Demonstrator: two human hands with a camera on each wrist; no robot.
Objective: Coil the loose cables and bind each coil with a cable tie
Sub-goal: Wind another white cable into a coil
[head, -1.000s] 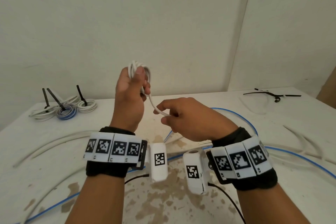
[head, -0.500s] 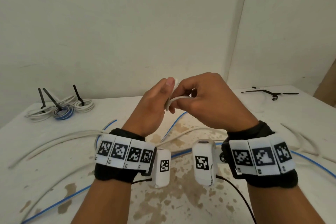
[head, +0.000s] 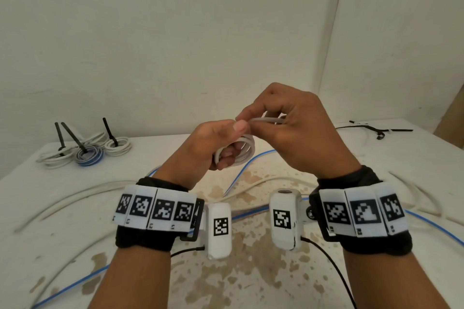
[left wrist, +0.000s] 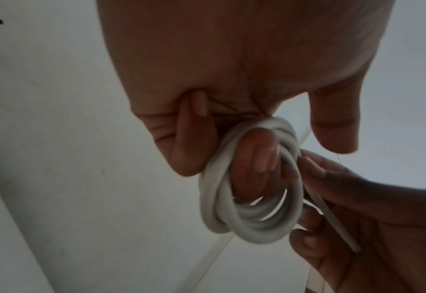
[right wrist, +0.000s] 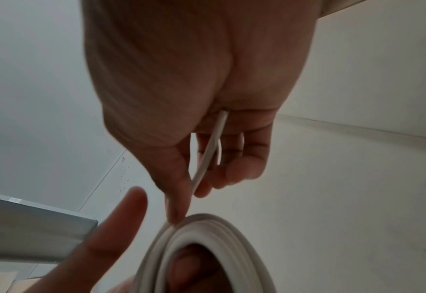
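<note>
Soft, even light fills the head view, sharp at centre with wide-angle bending at the edges and faint shadows on the table (head: 75, 208), while both wrist views run dim and grainy, palms dark against pale walls, near fingers blurred.
</note>
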